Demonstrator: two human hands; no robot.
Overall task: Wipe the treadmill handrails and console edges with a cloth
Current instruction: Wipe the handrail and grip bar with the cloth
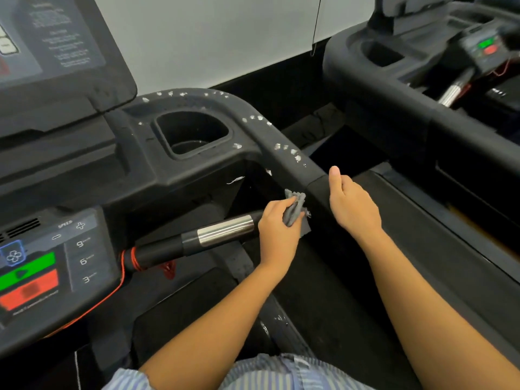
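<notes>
A black treadmill handrail [284,142] curves from behind the cup holder down to the right, dotted with white flecks. My right hand [351,204] grips this rail just below the flecked stretch, thumb up along it. My left hand [277,229] holds a bunched grey cloth [295,208] against the inner side of the rail, where the short sensor bar [225,230] with its silver sleeve meets it. The console edge [146,164] runs to the left of the cup holder.
A cup holder [192,133] sinks into the console top. The control panel [42,266] with green and red buttons sits low left, a red cord [123,266] beside it. A dark screen [56,46] stands top left. Another treadmill [422,88] is at right.
</notes>
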